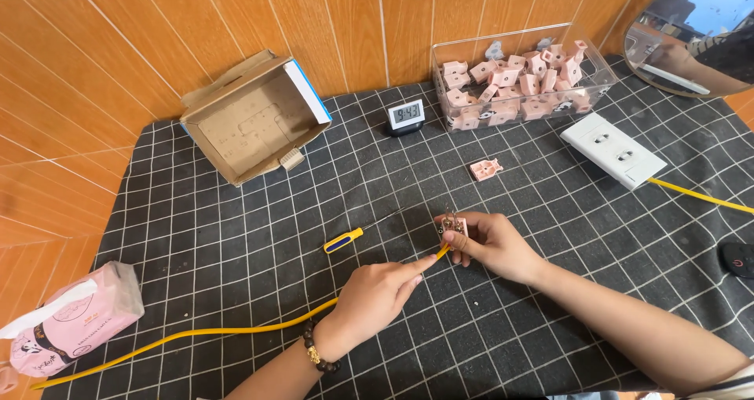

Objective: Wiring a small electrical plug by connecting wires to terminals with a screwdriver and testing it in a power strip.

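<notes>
Head view: 2 bare hands are seen over a black table cover (236,235) with a white grid. The right hand (491,243) is closed around a small pink connector block (455,226), pinched between thumb and fingers, metal parts showing on top. The left hand (377,290) is curled, index finger extended, and a yellow cable (196,333) is pinched at its tip; the cable end is brought up against the underside of the block. A bead bracelet (316,351) is worn on the left wrist. The cable is trailed from the left hand toward the lower left edge of the table.

A small screwdriver (343,241) with a yellow and blue handle is laid just left of the hands, its thin shaft pointing toward the block. 1 loose pink block (485,168) is set apart, above the right hand. A clear plastic bin (597,74) filled with more pink blocks is placed against the wooden wall (157,39). A small digital clock (406,116) is stood beside the bin. An open cardboard box (251,121) is tilted at upper left. A white socket plate (613,149) with 2 outlets is laid at right, a second yellow cable (699,196) running from it. A pink tissue pack (71,317) is seen at lower left. A round mirror (691,39) is partly visible at upper right, and a black object (738,259) at the right edge cannot be identified.
</notes>
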